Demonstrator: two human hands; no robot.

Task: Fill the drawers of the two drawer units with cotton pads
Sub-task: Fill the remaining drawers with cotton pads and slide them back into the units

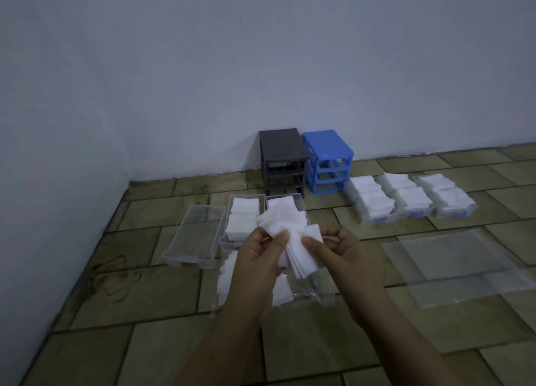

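Field note: from my headset feed I see two bare forearms entering from six o'clock, no sleeves visible on either. Left hand point(259, 252) and right hand point(338, 250) wear no gloves, rings, watch or bands that I can make out. Nails short. Dim light blurs finer detail.

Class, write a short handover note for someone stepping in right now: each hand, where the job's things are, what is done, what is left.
Left hand and right hand both grip one fanned bunch of cotton pads.
Dark unit and blue unit stand empty by the wall.
Done: three blue-fronted drawers filled, right of the units.
Left: one clear drawer is empty, the next holds pads, and a third is partly hidden. Refit all drawers.
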